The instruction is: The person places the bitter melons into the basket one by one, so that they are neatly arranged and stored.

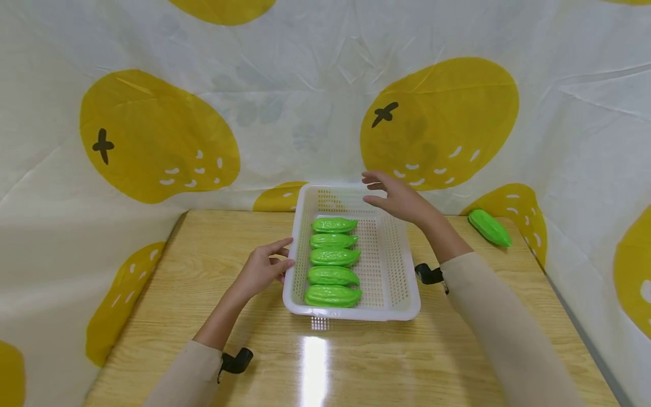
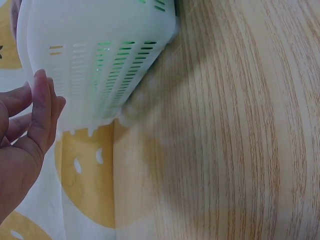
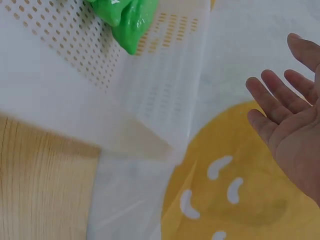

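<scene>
A white plastic basket (image 1: pixel 352 314) stands on the table, with several shiny green bitter melons (image 1: pixel 333 257) lying in a column along its left half. My left hand (image 1: pixel 261 268) touches the basket's left side, its fingertips at the outside of the rim (image 2: pixel 31 45); in the left wrist view those fingers (image 2: pixel 42 107) look fairly straight. Above the far right corner of the basket is my right hand (image 1: pixel 399 198), its fingers spread and nothing held. The right wrist view shows that palm (image 3: pixel 297 137) apart from the basket wall (image 3: pixel 165 100).
Another green bitter melon (image 1: pixel 489 228) lies by itself at the table's far right corner. The wooden table (image 1: pixel 264 356) backs onto a white cloth (image 1: pixel 305 68) printed with yellow fruit, which also hangs along both sides.
</scene>
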Tool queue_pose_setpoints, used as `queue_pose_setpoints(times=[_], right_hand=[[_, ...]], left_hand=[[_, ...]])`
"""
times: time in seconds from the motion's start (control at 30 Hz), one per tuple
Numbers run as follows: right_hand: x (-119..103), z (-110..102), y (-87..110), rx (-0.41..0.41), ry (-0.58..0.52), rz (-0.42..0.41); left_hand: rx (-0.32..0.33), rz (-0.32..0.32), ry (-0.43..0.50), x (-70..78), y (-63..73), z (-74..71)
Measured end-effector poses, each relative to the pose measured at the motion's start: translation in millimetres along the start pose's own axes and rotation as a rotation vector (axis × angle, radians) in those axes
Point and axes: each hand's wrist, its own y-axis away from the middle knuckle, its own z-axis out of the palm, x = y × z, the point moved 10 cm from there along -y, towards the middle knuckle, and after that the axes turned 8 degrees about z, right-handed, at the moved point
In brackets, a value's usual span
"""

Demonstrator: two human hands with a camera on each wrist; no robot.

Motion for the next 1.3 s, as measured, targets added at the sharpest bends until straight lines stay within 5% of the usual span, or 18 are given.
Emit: queue_pose_setpoints(times=[0.47,0.77,1.3], right_hand=[[57.0,-49.5,55.7,0.159,-0.042,0.093],[114.2,-73.0,85.5,0.216,-0.056,0.154],[202.4,-113.7,125.5,0.287,0.150,0.372]], left_hand=[[0.001,0.006,-0.009,-0.3,1.1,0.0],[0.008,0.002,-0.008,-2.3,2.3,-0.4],[-0.003,0.017,-0.005,2.6,1.6,0.1]])
